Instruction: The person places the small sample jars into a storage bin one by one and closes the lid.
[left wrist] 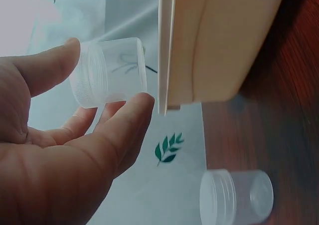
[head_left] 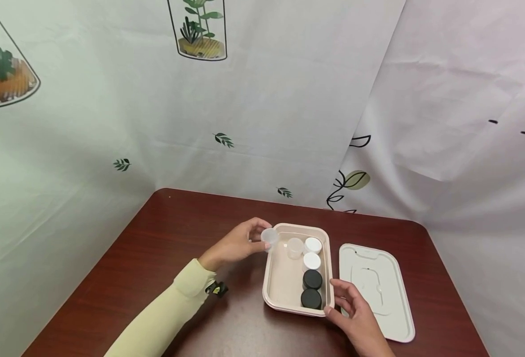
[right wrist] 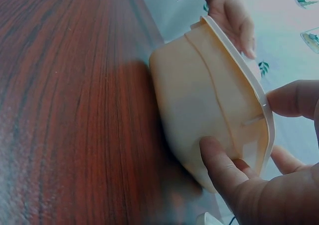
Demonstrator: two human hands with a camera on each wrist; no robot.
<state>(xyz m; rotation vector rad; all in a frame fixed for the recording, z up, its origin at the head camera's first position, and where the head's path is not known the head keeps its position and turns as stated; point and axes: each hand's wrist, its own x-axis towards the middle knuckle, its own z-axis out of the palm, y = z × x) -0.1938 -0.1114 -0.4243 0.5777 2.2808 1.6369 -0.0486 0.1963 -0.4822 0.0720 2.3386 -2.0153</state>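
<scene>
My left hand [head_left: 237, 241] pinches a clear plastic jar [head_left: 269, 237] between thumb and fingers, over the left rim of a cream plastic bin [head_left: 284, 292]. In the left wrist view the jar [left wrist: 117, 68] lies sideways, its ribbed end at the thumb. My right hand [head_left: 353, 312] grips the bin's near right corner, thumb at the rim and fingers against the outer wall [right wrist: 189, 95]. Inside the bin, along its right side, stand two black-lidded jars [head_left: 312, 279] and two white-lidded jars [head_left: 312, 261]. A translucent jar [head_left: 295, 247] stands beside the farther white one.
A flat off-white lid [head_left: 374, 277] lies on the dark red table [head_left: 191, 218] to the right of the bin. Another clear jar [left wrist: 237, 197] stands on the table outside the bin. White printed cloth [head_left: 253, 109] hangs behind the table and on both sides.
</scene>
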